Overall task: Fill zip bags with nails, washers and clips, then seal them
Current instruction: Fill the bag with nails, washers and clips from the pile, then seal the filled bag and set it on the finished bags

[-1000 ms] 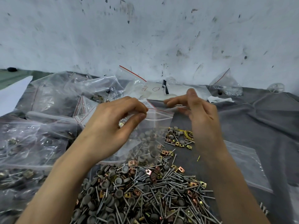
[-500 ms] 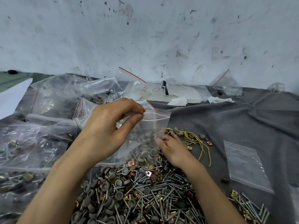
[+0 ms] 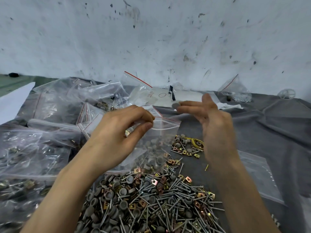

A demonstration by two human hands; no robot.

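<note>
My left hand (image 3: pixel 117 133) pinches the red-lined rim of a clear zip bag (image 3: pixel 161 137), holding it up over the table. Several grey washers show through the bag's lower part. My right hand (image 3: pixel 210 118) is raised just right of the bag's mouth and pinches a grey washer (image 3: pixel 175 104) at its fingertips. Below both hands lies a big heap (image 3: pixel 151 199) of nails, grey washers and brass clips on the grey cloth. A smaller cluster of clips and washers (image 3: pixel 186 147) with yellow wire lies under my right hand.
Many filled zip bags (image 3: pixel 50 123) pile up at the left. An empty flat zip bag (image 3: pixel 257 175) lies on the cloth at the right. White paper (image 3: pixel 188 96) and a bag of small metal parts (image 3: pixel 235 93) sit near the wall.
My right hand rose from the heap, now carrying a grey washer up beside the bag's mouth. My left hand kept the bag held in the same place.
</note>
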